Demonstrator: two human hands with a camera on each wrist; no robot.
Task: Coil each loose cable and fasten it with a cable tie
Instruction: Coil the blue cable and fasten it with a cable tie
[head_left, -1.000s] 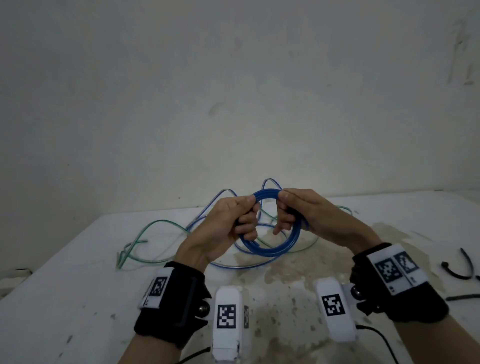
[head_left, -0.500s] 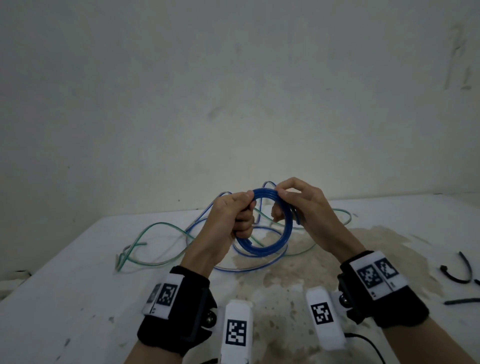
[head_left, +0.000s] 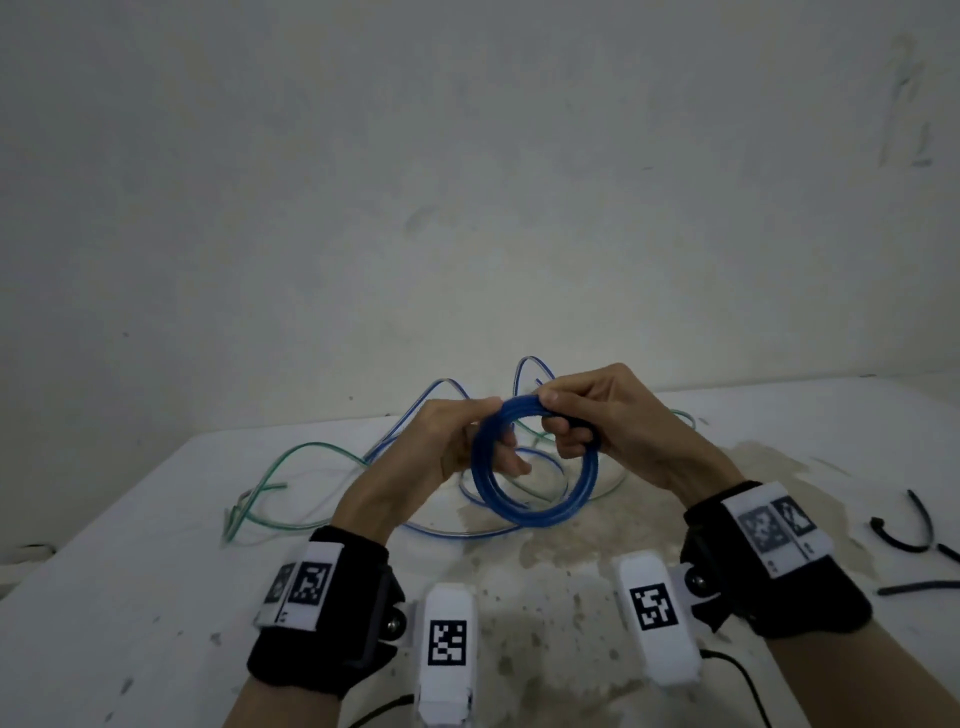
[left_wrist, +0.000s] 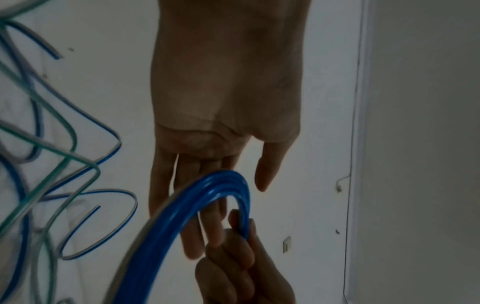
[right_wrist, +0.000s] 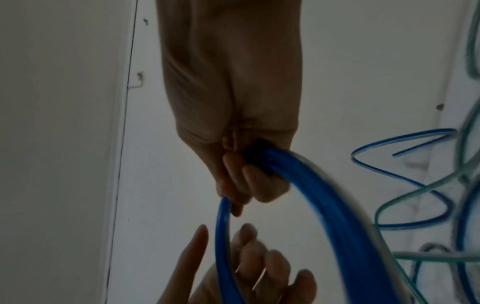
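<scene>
A blue cable coil (head_left: 540, 512) hangs upright above the white table (head_left: 156, 597), between my two hands. My right hand (head_left: 597, 415) grips the coil's top in a fist, and something dark sits inside that fist against the cable. In the right wrist view the coil (right_wrist: 324, 195) runs out of the curled fingers (right_wrist: 249, 176). My left hand (head_left: 462, 441) is at the coil's upper left. The left wrist view shows its fingers (left_wrist: 192, 205) straight behind the coil (left_wrist: 182, 216) and its thumb held apart.
Loose green cable (head_left: 291, 467) and blue-white cable (head_left: 431, 405) sprawl on the table behind the hands. Black cable ties (head_left: 904, 530) lie at the right edge. A pale wall stands close behind the table. A stain marks the table's middle.
My left hand has loosened from its pinch on the coil's top and its fingers have straightened. My right hand has taken a fuller grip over the top, and the coil has turned more face-on.
</scene>
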